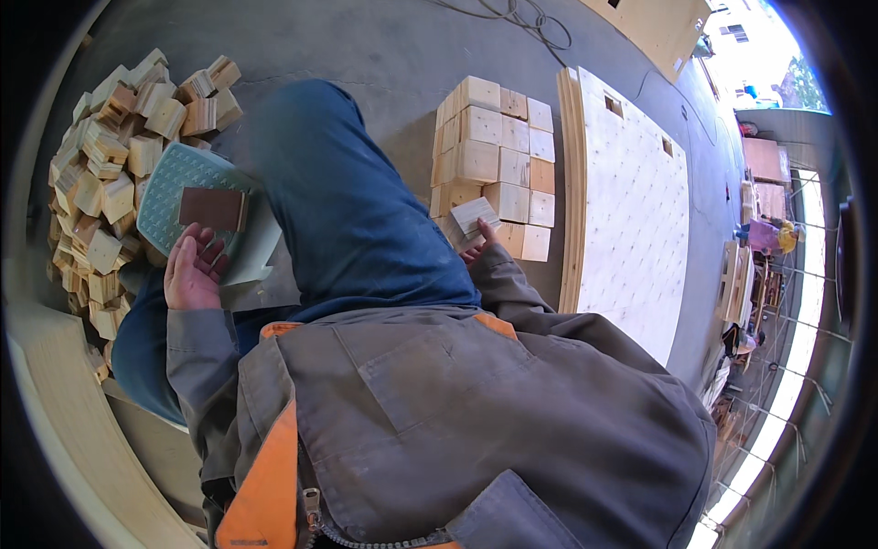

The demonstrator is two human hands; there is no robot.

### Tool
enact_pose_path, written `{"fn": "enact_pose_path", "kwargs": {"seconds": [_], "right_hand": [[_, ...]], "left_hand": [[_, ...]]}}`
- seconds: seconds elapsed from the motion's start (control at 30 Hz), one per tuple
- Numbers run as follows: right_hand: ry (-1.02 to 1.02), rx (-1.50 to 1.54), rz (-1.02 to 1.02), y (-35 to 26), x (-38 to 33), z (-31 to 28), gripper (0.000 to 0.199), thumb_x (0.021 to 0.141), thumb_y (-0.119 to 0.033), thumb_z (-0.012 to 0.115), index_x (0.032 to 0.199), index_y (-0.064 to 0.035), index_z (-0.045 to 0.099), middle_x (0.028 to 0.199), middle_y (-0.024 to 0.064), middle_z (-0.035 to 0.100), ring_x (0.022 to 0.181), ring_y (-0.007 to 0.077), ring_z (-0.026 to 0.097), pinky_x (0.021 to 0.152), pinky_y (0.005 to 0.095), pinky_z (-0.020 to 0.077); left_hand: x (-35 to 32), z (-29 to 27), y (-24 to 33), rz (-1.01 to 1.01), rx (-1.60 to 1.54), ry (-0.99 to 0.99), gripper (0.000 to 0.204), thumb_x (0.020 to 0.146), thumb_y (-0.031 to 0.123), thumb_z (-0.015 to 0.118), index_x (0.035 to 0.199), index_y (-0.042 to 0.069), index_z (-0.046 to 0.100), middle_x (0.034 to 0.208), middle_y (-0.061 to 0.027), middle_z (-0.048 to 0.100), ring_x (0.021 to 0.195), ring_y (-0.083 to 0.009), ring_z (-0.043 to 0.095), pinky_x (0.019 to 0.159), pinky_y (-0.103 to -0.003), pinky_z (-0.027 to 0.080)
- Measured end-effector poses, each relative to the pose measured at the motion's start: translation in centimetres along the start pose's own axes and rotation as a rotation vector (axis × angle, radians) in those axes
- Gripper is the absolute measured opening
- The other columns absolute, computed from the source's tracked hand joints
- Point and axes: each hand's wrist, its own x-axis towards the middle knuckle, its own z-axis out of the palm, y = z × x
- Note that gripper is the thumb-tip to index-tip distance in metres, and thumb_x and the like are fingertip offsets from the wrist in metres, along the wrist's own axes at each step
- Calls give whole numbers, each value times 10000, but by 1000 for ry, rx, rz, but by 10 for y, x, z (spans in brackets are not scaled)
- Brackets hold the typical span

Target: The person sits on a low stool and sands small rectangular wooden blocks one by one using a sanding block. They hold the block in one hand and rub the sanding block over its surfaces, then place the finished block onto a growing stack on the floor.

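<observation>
Biggest thing near me is the stack (498, 156) of pale pine blocks, squared up in neat rows on the floor. My right hand (477, 245) pinches one block (474, 216) at the stack's near edge, long side tilted up to the right. My left hand (193, 270) lies loose and open, holding nothing, beside the sanding block (212, 209) on the green stool (174, 188).

Pale wood block (475, 216): small, flat-faced, light pine, tilted, held in right hand (477, 245) at lower front edge of neat block stack (498, 165) on floor. Brown sanding pad (213, 208): flat rectangle, lying on teal plastic stool (178, 188), just above open left hand (192, 270), fingers (208, 245) near pad edge.
</observation>
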Motion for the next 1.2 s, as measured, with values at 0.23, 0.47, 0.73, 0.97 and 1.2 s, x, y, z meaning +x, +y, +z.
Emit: {"fn": "enact_pose_path", "kwargs": {"seconds": [0.23,0.47,0.73,0.97,1.2], "right_hand": [[47,56,14,2,36,1,959,756,-789,785,1434,-154,549,1239,95,605,1056,304,582,960,502,477],[186,182,70,-9,48,15,951,707,-842,801,1400,-231,576,1154,69,616,910,290,556,828,472,482],[247,269,-44,-7,28,39,1051,654,-933,768,1366,-181,591,1083,59,629,837,292,543,773,458,477],[124,214,-189,-12,39,9,1215,758,-820,792,1618,-94,334,1546,223,489,1253,416,629,1018,542,542],[162,-324,-296,-28,-29,47,1017,859,-503,891,1532,81,401,1350,208,630,1241,344,654,920,467,592]], "left_hand": [[18,-20,-19,-115,2,109,508,1028,392,702,1449,120,619,1334,-57,685,1148,-235,654,997,-420,515],[35,-24,-29,-146,40,58,548,1022,444,707,1469,144,607,1390,-37,662,1186,-216,638,1019,-401,493],[35,-31,-31,-160,38,70,524,1035,437,690,1466,149,613,1393,-43,668,1178,-217,648,1003,-399,497],[35,-21,-30,-157,5,81,448,1046,366,686,1426,132,639,1318,-55,705,1118,-226,677,966,-405,533],[30,-26,-31,-132,15,107,393,1052,303,686,1401,124,653,1257,-53,727,1083,-220,692,922,-394,563]]}}
